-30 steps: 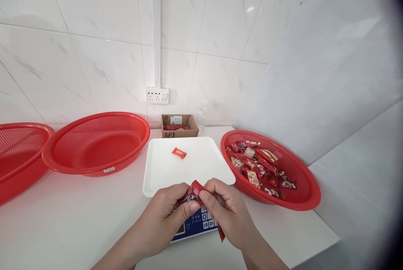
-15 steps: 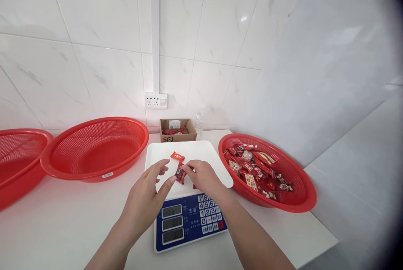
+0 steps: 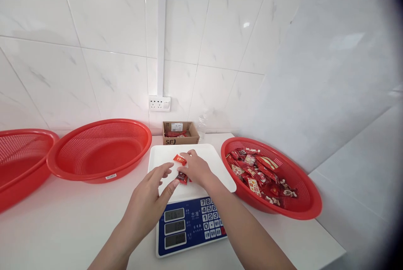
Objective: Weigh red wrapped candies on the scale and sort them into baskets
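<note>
On the white pan [image 3: 204,152] of a scale lie two wrapped candies. My right hand [image 3: 197,167] is over the pan, its thumb and forefinger apart around the right end of a bright red candy packet [image 3: 179,159]. Just below it, a darker red candy packet [image 3: 182,177] lies partly under that hand. My left hand [image 3: 149,190] hovers at the pan's left side, thumb and fingers spread, with the thumb tip close to the darker packet. Whether the thumb touches it I cannot tell. The scale's blue panel [image 3: 197,213] has three displays and a keypad.
To the right, a red plastic basket [image 3: 307,196] holds many wrapped candies. Two more red baskets stand on the left, one nearer [image 3: 103,171] and one cut off by the frame [image 3: 19,177]. Behind the scale sits a cardboard box [image 3: 185,140] with red packets, beside a clear plastic bottle [image 3: 202,125].
My right hand has let go of the darker packet and moved up to the bright red one. My left hand stays nearly in place. The view has shifted slightly.
</note>
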Demonstrator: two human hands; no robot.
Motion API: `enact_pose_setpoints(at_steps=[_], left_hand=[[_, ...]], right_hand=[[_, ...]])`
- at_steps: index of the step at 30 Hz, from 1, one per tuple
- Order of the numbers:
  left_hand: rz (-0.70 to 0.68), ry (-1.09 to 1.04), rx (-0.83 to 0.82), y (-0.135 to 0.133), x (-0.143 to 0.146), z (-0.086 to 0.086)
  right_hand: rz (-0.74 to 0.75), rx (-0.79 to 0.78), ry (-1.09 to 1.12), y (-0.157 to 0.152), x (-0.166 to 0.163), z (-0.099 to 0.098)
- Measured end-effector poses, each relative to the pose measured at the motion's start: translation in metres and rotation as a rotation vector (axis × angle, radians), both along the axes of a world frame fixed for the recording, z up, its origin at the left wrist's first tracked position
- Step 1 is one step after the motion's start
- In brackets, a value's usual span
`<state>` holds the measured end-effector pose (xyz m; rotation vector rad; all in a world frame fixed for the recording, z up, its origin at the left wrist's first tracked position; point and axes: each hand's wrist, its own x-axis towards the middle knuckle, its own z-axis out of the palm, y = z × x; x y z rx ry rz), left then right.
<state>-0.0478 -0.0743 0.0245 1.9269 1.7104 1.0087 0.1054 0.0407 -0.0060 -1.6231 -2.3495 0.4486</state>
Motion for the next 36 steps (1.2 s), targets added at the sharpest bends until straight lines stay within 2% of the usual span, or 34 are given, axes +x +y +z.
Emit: enact_pose_setpoints(at_steps=[4,8,13,24,29,36], left_hand=[[-0.005,-0.002,-0.008,0.001,0.0,0.0],[0.002,-0.009,-0.021,-0.001,-0.002,0.002],[0.005,-0.019,-0.037,-0.004,-0.003,0.003],[-0.02,0.008,-0.003,-0.003,-0.002,0.004],[-0.019,0.013,0.018,-0.003,-0.003,0.002],[-0.022,0.012,-0.021,-0.003,-0.002,0.0]], right_hand=[[-0.014,0.004,-0.019,0.002,-0.004,0.0],[-0.011,0.007,0.043,-0.002,0.008,0.005],[0.076,-0.11,0.087,-0.01,0.024,0.011],[0.062,-0.061,0.114,0.002,0.006,0.009],[0.054,-0.087,0.108,0.004,0.011,0.008],[0.035,-0.096,0.113,0.0,0.023,0.016]])
